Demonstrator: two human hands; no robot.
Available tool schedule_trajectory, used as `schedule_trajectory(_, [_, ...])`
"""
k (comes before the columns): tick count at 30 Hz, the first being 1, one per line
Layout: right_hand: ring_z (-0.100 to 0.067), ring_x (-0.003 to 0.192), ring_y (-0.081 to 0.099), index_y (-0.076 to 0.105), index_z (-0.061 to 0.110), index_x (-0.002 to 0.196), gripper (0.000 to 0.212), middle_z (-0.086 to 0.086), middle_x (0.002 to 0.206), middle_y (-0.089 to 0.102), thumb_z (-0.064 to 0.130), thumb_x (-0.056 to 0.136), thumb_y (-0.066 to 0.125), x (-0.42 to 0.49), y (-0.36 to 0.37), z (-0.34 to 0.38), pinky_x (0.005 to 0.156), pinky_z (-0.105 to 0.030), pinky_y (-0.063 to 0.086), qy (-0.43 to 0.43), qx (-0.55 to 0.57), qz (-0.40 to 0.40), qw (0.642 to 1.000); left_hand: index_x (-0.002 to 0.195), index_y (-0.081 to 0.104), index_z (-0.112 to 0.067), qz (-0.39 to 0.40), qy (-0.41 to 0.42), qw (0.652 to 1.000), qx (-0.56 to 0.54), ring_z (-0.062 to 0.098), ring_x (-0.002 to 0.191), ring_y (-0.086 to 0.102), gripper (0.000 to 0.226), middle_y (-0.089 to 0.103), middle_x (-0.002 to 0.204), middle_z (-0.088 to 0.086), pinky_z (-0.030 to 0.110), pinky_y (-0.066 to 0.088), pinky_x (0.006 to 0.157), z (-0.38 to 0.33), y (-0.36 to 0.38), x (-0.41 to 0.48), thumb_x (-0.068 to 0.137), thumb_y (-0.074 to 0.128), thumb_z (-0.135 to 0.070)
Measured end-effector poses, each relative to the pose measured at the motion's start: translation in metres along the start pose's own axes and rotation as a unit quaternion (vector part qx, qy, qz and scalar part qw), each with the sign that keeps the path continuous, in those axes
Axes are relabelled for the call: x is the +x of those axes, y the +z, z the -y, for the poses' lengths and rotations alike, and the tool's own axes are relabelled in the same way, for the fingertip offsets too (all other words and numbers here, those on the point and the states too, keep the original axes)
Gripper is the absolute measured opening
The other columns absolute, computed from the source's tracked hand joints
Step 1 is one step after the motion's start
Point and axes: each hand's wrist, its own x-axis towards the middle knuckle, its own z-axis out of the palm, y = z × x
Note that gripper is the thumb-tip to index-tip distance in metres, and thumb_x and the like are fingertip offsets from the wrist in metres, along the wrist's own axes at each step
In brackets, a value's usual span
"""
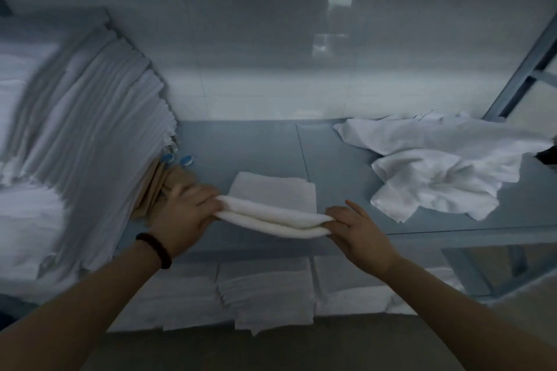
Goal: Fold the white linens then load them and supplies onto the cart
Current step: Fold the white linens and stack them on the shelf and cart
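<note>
A folded white linen [271,220] hangs between my two hands just above the blue-grey shelf [256,144]. My left hand [184,214] grips its left end and my right hand [358,229] pinches its right end. Behind it, a flat folded white cloth [271,191] lies on the shelf. A heap of unfolded white linens [437,166] sits at the right of the shelf. A tall leaning stack of folded white linens [84,135] fills the left side.
Blue-capped bottles [180,159] and a tan bundle [156,187] lie at the foot of the left stack. Folded white cloths [265,289] rest on the lower shelf. A metal frame post [524,69] slants at the right.
</note>
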Motion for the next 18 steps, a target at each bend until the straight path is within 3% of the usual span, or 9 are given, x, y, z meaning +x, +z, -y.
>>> schedule_trajectory(2, [-0.032,0.09,0.068,0.074,0.003,0.093,0.019,-0.017,0.098,0.069,0.003,0.075,0.078,0.004,-0.026,0.002,0.09,-0.056,0.05,0.001,0.046,0.009,0.999,0.093,0.066,-0.018,0.008,-0.015,1.0,-0.007,0.022,0.092,0.057,0.024,0.069,0.095,0.007,0.036,0.037,0.08,-0.008,-0.026,0.014,0.091,0.047,-0.032])
schedule_trajectory(4, [-0.031,0.084,0.065,0.073,0.001,0.094,0.012,-0.016,0.095,0.068,0.006,0.085,0.067,0.008,-0.052,0.004,0.084,-0.038,0.05,0.005,0.105,0.013,0.994,0.089,0.071,-0.013,0.009,-0.032,0.999,-0.019,0.023,0.089,0.058,0.028,0.069,0.094,0.006,0.037,0.04,0.08,-0.019,-0.051,0.028,0.089,0.048,-0.029])
schedule_trajectory(7, [-0.02,0.083,0.059,0.072,0.003,0.1,0.016,-0.01,0.091,0.065,0.009,0.09,0.06,0.015,-0.095,0.003,0.074,-0.018,0.04,0.036,0.179,0.028,0.983,0.09,0.073,-0.007,0.009,-0.047,0.998,-0.048,0.024,0.089,0.06,0.047,0.069,0.097,0.01,0.039,0.043,0.081,-0.039,-0.09,0.051,0.095,0.041,-0.042])
schedule_trajectory(10, [-0.012,0.093,0.061,0.073,0.008,0.106,0.02,-0.006,0.1,0.069,0.014,0.092,0.06,0.022,-0.136,-0.005,0.082,-0.017,0.045,0.043,0.226,0.025,0.973,0.089,0.072,-0.005,0.002,-0.056,0.997,-0.055,0.019,0.087,0.059,0.056,0.067,0.097,0.008,0.033,0.036,0.08,-0.061,-0.123,0.071,0.095,0.037,-0.049])
schedule_trajectory(13, [0.002,0.11,0.056,0.073,0.014,0.11,0.022,0.005,0.118,0.065,0.014,0.089,0.063,0.027,-0.167,-0.011,0.095,-0.01,0.039,0.056,0.27,0.016,0.961,0.088,0.07,-0.005,0.013,-0.07,0.994,-0.08,0.023,0.083,0.063,0.035,0.066,0.093,0.004,0.036,0.044,0.079,-0.078,-0.145,0.083,0.091,0.051,-0.034])
schedule_trajectory(16, [0.0,0.099,0.063,0.075,0.019,0.101,0.019,0.007,0.108,0.07,0.01,0.087,0.067,0.026,-0.19,-0.019,0.087,-0.011,0.045,0.097,0.337,0.037,0.936,0.088,0.069,-0.002,0.029,-0.065,0.994,-0.088,0.026,0.08,0.065,0.01,0.068,0.089,0.007,0.036,0.048,0.074,-0.09,-0.156,0.088,0.085,0.065,-0.011])
schedule_trajectory(18, [-0.005,0.091,0.065,0.077,0.018,0.096,0.016,0.004,0.098,0.073,0.01,0.085,0.07,0.026,-0.203,-0.023,0.082,-0.017,0.049,0.099,0.341,0.062,0.933,0.089,0.069,-0.001,0.049,-0.064,0.992,-0.098,0.025,0.079,0.064,0.006,0.068,0.088,0.007,0.035,0.047,0.074,-0.096,-0.159,0.088,0.083,0.069,-0.001])
